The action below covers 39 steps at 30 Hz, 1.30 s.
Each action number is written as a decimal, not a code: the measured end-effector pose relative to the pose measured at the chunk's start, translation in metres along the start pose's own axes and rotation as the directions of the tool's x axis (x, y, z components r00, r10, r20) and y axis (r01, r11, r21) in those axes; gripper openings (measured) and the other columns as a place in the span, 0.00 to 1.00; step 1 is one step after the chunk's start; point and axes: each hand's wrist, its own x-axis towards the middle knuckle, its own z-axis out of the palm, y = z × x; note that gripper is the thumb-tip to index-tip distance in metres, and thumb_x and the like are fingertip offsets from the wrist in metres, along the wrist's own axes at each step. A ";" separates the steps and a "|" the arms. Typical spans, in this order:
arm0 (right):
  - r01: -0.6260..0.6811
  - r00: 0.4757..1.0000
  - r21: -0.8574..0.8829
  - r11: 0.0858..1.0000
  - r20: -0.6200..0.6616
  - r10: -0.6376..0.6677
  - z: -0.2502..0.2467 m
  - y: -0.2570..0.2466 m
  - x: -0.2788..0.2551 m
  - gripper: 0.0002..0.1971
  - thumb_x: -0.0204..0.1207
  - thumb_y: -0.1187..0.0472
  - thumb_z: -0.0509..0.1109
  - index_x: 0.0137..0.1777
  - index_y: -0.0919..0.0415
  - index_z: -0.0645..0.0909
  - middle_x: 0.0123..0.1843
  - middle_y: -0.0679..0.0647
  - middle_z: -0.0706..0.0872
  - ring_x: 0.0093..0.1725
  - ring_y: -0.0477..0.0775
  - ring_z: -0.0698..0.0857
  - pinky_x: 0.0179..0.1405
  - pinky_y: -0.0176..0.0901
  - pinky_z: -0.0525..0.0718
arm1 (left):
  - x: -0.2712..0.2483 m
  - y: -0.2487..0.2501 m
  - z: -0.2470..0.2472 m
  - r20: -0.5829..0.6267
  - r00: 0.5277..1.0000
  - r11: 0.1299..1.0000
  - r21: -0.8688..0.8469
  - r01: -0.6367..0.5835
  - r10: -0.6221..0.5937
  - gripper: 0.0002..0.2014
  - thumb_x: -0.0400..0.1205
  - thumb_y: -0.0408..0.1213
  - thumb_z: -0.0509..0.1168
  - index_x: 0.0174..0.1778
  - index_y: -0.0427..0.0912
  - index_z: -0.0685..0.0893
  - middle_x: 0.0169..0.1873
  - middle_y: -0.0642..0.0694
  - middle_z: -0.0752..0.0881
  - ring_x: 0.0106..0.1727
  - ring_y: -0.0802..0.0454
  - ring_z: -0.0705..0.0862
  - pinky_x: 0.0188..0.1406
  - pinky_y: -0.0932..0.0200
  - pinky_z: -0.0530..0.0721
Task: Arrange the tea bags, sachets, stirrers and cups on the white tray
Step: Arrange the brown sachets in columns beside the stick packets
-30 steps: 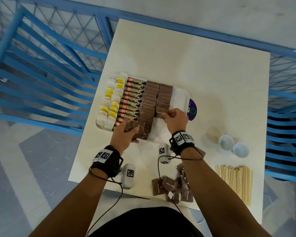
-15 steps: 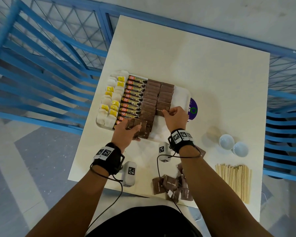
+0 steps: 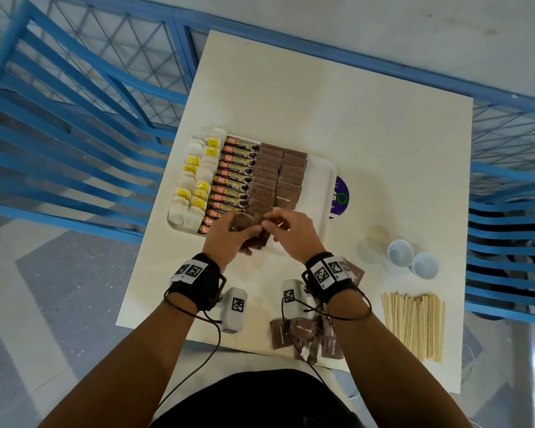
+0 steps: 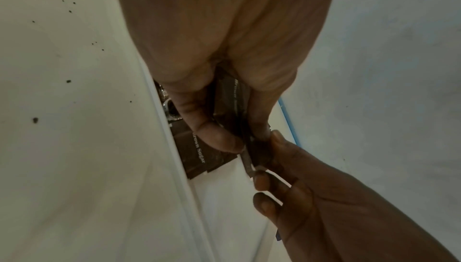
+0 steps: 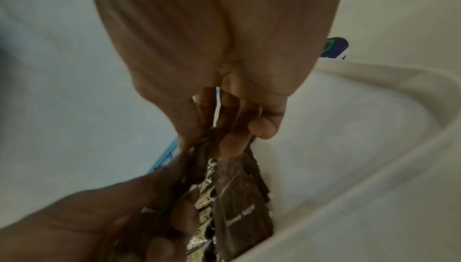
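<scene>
The white tray [image 3: 323, 177] holds rows of tea bags [image 3: 195, 183], granule sticks [image 3: 238, 177] and brown sugar sachets [image 3: 278, 177]. Over the tray's near edge my left hand [image 3: 229, 234] grips a small stack of brown sugar sachets [image 3: 254, 233]. My right hand [image 3: 286, 228] pinches one sachet [image 4: 248, 162] at the end of that stack with thumb and fingertips. More loose sachets [image 3: 303, 335] lie near the table's front edge. Wooden stirrers [image 3: 414, 325] and two white cups [image 3: 413, 261] sit off the tray at the right.
A purple round sticker [image 3: 340, 197] peeks from under the tray's right edge. The cream table [image 3: 368, 118] is hemmed by blue railings [image 3: 74, 118] at left, back and right. The tray's right strip is bare white.
My right hand came back from the second sachet column toward me and met the left hand. It now pinches a sachet from the stack the left hand holds.
</scene>
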 end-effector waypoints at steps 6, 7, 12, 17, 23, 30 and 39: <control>-0.107 0.986 0.179 0.978 -0.106 0.127 -0.004 0.001 0.004 0.04 0.78 0.61 0.77 0.50 0.54 0.86 0.42 0.49 0.91 0.33 0.44 0.88 0.38 0.32 0.86 | -0.002 -0.004 0.001 0.007 1.000 0.998 -0.070 -0.010 0.010 0.09 0.84 0.33 0.72 0.58 0.37 0.84 0.47 0.35 0.92 0.39 0.38 0.93 0.40 0.40 0.93; -0.124 0.981 0.194 0.973 -0.124 0.150 -0.005 0.002 0.005 0.03 0.79 0.61 0.77 0.50 0.54 0.86 0.42 0.50 0.91 0.33 0.44 0.88 0.37 0.32 0.85 | -0.002 -0.004 0.000 0.001 1.000 0.997 -0.073 -0.011 0.011 0.08 0.85 0.32 0.71 0.58 0.38 0.85 0.47 0.36 0.92 0.39 0.38 0.93 0.41 0.40 0.93; -0.178 0.945 0.290 0.940 -0.215 0.245 -0.012 0.012 0.013 0.08 0.82 0.64 0.72 0.58 0.58 0.88 0.43 0.54 0.92 0.35 0.46 0.89 0.35 0.39 0.86 | -0.003 -0.004 -0.006 -0.035 0.999 0.995 -0.102 0.021 -0.025 0.04 0.86 0.31 0.69 0.53 0.43 0.87 0.49 0.38 0.90 0.38 0.43 0.91 0.34 0.48 0.93; -0.266 0.855 0.398 0.878 -0.324 0.406 -0.018 0.016 0.020 0.08 0.81 0.65 0.72 0.58 0.67 0.85 0.40 0.57 0.92 0.33 0.52 0.92 0.35 0.41 0.91 | 0.000 -0.009 -0.014 -0.038 0.997 0.991 -0.118 0.064 -0.069 0.06 0.86 0.30 0.68 0.58 0.37 0.87 0.49 0.34 0.90 0.39 0.41 0.90 0.33 0.50 0.91; -0.396 0.783 0.213 0.893 -0.430 0.449 -0.007 0.022 0.025 0.10 0.77 0.53 0.77 0.53 0.57 0.89 0.42 0.44 0.89 0.41 0.47 0.87 0.52 0.38 0.82 | 0.001 -0.008 -0.018 -0.028 0.996 0.989 -0.128 0.078 -0.082 0.08 0.87 0.29 0.66 0.60 0.34 0.85 0.42 0.33 0.90 0.35 0.44 0.89 0.34 0.49 0.91; -0.447 0.765 0.156 0.881 -0.443 0.467 -0.003 0.018 0.029 0.12 0.78 0.54 0.77 0.55 0.60 0.89 0.48 0.51 0.92 0.43 0.46 0.82 0.31 0.13 0.66 | 0.003 -0.007 -0.020 -0.028 0.996 0.988 -0.130 0.085 -0.089 0.08 0.87 0.29 0.66 0.60 0.33 0.85 0.44 0.32 0.90 0.35 0.44 0.90 0.34 0.49 0.91; -0.450 0.783 0.087 0.889 -0.439 0.440 -0.005 0.020 0.033 0.11 0.76 0.53 0.79 0.52 0.59 0.90 0.44 0.50 0.91 0.43 0.47 0.83 0.56 0.38 0.79 | 0.004 -0.006 -0.016 0.002 0.995 0.988 -0.119 0.100 -0.100 0.11 0.84 0.20 0.61 0.55 0.36 0.86 0.46 0.35 0.90 0.38 0.42 0.91 0.37 0.48 0.92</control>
